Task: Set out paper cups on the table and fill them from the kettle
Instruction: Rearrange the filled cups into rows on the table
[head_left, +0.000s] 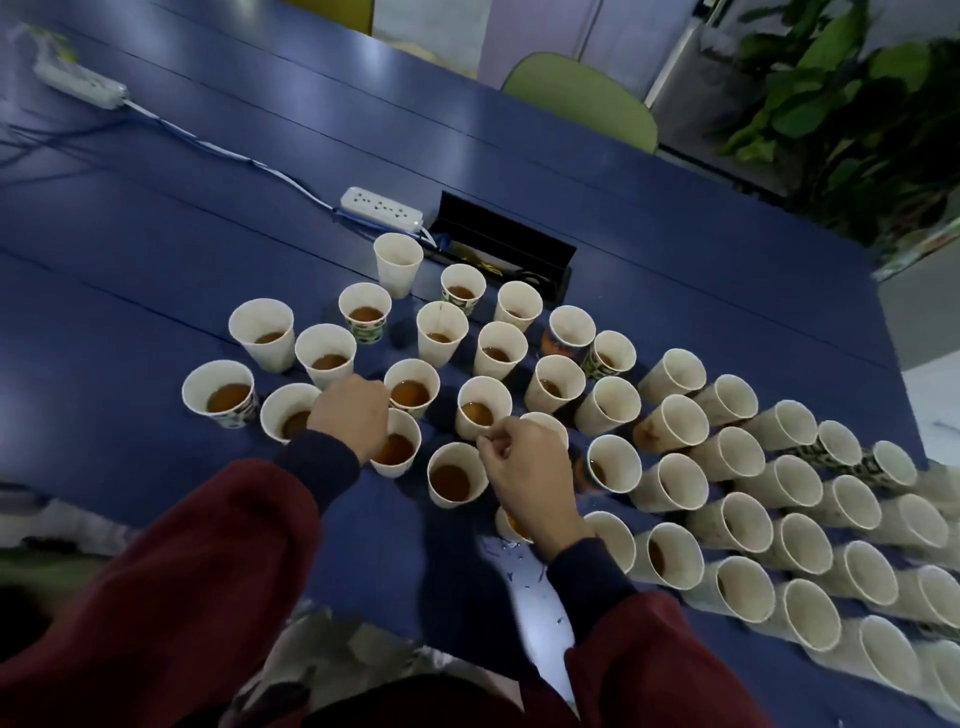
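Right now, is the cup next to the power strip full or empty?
Empty. The cup stands upright, and its inside looks white all the way down, with no brown drink.

White paper cups (608, 405) stand in packed rows over the near right of the blue tabletop (156, 234). Behind them lies a white power strip (382, 208), a black cable box (509, 254) just right of it; a second white power strip (78, 85) lies far left.
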